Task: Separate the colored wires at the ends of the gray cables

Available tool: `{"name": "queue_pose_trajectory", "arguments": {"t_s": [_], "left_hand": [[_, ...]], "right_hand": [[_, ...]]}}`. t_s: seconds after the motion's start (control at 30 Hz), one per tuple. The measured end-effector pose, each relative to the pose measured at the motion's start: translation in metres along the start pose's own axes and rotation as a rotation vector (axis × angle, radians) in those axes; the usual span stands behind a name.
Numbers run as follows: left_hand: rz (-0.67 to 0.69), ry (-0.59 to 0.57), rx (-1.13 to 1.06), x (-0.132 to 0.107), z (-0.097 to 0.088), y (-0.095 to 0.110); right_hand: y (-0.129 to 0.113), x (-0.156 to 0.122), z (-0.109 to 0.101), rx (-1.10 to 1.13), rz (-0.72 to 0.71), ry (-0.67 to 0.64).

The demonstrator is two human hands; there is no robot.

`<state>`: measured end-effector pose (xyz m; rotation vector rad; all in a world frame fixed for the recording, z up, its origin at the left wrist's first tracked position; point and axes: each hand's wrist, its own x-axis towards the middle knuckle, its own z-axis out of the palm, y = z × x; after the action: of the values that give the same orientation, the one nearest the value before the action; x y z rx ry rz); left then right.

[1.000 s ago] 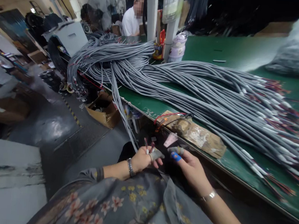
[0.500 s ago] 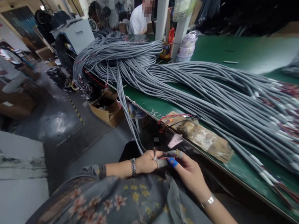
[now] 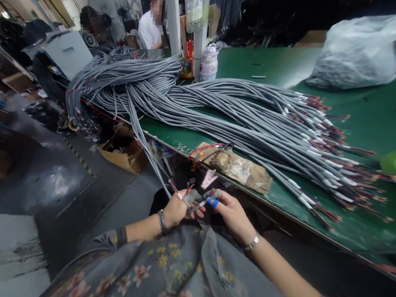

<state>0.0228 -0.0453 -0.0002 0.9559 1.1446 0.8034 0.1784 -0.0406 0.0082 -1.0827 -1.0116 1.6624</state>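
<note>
In front of my lap, my left hand (image 3: 176, 210) is closed round the end of a grey cable (image 3: 153, 156) that hangs down from the table. Thin red and dark wires (image 3: 173, 183) stick out beside its fingers. My right hand (image 3: 231, 212), with blue tape on the thumb and a wrapped fingertip, pinches close to the left fingers. A short grey length of cable shows between the two hands, and the right fingertips close on its end. Fingers partly hide the finer wires there.
A large bundle of grey cables (image 3: 201, 116) with white-banded ends lies across the green table (image 3: 236, 61). A taped cardboard piece (image 3: 239, 169) sits at the near edge. Behind are a plastic bag (image 3: 359, 54) and a lilac container (image 3: 209, 62). An open carton (image 3: 125, 149) stands below; a person (image 3: 150, 29) sits beyond.
My view has swung to the right, so the plastic bag and a green bag show more. My hands stay close together; the left fingers have opened out a little under the cable.
</note>
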Motion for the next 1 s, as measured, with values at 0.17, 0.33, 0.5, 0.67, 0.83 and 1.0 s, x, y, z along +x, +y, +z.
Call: {"name": "queue_pose_trajectory", "arguments": {"t_s": [0.17, 0.33, 0.5, 0.67, 0.83, 1.0], "left_hand": [[-0.010, -0.068, 0.154, -0.002, -0.001, 0.001], [-0.018, -0.113, 0.237, -0.005, -0.003, 0.004], [-0.037, -0.123, 0.240, -0.009, -0.001, 0.011], [0.029, -0.024, 0.172, -0.011, 0.002, 0.016], [0.038, 0.092, 0.086, -0.010, 0.000, 0.013], [0.026, 0.181, -0.026, -0.010, 0.001, 0.013]], "right_hand": [[-0.001, 0.002, 0.004, -0.021, 0.013, -0.014], [0.002, 0.006, 0.006, 0.001, 0.061, 0.070], [-0.003, 0.009, 0.010, 0.017, 0.106, 0.036], [-0.008, 0.008, 0.014, 0.024, 0.126, 0.013], [-0.004, 0.004, 0.013, 0.008, 0.079, 0.026], [-0.002, 0.002, 0.012, -0.075, 0.010, 0.012]]}}
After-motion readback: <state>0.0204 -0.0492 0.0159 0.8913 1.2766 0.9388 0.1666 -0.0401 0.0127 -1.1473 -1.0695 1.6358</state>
